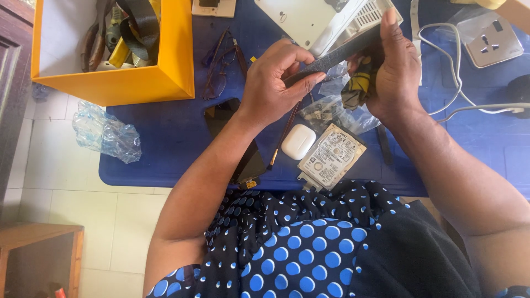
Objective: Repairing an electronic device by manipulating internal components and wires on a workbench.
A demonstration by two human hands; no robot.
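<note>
While both hands are raised above the blue worktop (165, 138), they share a thin black phone (337, 53) held edge-on between them. The left hand (273, 83) has its fingers curled shut around the phone's near end; the right hand (395, 66) is closed on the far end, thumb along the top edge, with a yellow and black cloth (358, 88) bunched in its palm. Below them on the worktop lie a white earbud case (298, 142), a hard drive (332, 157) and clear plastic bags (331, 110). A yellow box (138, 83) stands to the left.
</note>
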